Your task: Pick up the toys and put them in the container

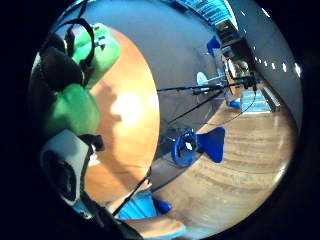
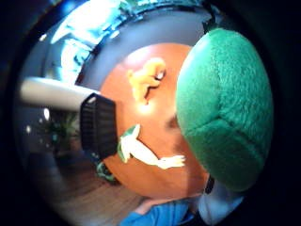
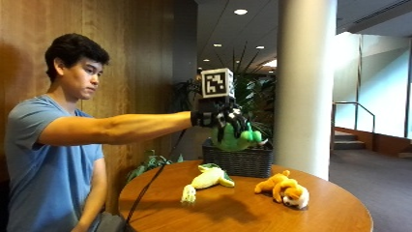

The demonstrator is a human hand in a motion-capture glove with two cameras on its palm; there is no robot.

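Observation:
My gloved right hand (image 3: pixel 221 119) grips a green plush toy (image 3: pixel 237 138) and holds it just above the dark wicker basket (image 3: pixel 239 162) at the back of the round wooden table (image 3: pixel 244 208). The green toy fills much of both palm views (image 2: pixel 225 109) (image 1: pixel 75 102). On the table lie a white and green plush toy (image 3: pixel 207 180) (image 2: pixel 141 151) and an orange and white plush dog (image 3: pixel 283 189) (image 2: pixel 146 78). The basket (image 2: pixel 98 125) stands at the table's edge beside these two toys.
A white pillar (image 3: pixel 306 87) rises right behind the basket, with potted plants (image 3: pixel 248 92) beside it. A wood-panelled wall is at the left. Blue chairs (image 1: pixel 197 145) and a tripod (image 1: pixel 210 92) stand on the floor beyond the table.

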